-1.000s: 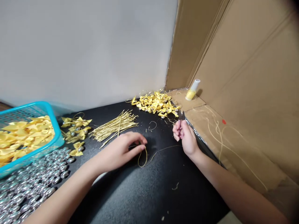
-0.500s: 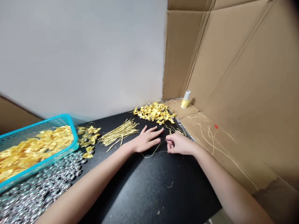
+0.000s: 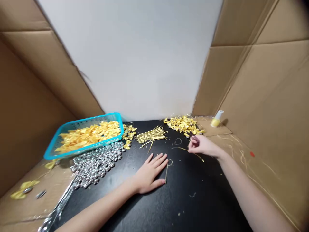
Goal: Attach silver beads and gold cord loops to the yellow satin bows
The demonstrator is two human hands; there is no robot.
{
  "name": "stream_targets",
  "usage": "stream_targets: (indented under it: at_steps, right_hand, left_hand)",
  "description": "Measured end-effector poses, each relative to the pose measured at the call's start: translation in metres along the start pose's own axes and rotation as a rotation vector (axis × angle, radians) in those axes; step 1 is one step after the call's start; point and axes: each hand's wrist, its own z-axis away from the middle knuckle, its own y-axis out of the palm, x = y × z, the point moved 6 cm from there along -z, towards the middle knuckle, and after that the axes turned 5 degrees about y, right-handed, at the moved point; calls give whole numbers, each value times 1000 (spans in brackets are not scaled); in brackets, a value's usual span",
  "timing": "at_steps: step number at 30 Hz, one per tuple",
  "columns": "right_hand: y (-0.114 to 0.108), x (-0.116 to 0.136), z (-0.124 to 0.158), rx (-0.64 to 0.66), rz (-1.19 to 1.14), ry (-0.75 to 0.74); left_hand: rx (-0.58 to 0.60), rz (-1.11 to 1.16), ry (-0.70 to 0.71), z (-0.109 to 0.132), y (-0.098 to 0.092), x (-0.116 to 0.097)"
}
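My left hand [image 3: 150, 172] lies flat on the black table top [image 3: 154, 206] with its fingers stretched out, holding nothing. A short gold string [image 3: 167, 167] with a small loop runs along its fingertips. My right hand [image 3: 201, 145] is further back and to the right, its fingers curled shut on something small and dark that I cannot make out. A thin gold strand [image 3: 190, 152] lies on the table just under it. A pile of finished yellow bows [image 3: 183, 124] sits right behind that hand.
A bundle of cut gold strings [image 3: 151, 135] lies mid-table. A turquoise basket [image 3: 118, 120] of yellow bows stands at the left, with a heap of silver beads [image 3: 96, 162] in front. A small yellow bottle [image 3: 216, 119] stands at the back right. Cardboard walls [image 3: 270, 83] enclose both sides.
The view has swung left and pulled back. My left hand slid nearer to me and stays flat. My right hand drew away from it toward the pile of bows.
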Motion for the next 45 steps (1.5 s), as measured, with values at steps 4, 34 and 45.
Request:
stream_targets:
  at_steps: [4, 34, 45]
  right_hand:
    - [37, 24, -73, -89, 209, -36]
    - [93, 6, -16, -345, 641, -148]
    - [91, 2, -14, -372, 521, -117]
  left_hand:
    - [23, 48, 12, 24, 3, -21]
    - [-683, -312, -364, 77, -88, 60]
    - [-1115, -285, 175, 68, -118, -16]
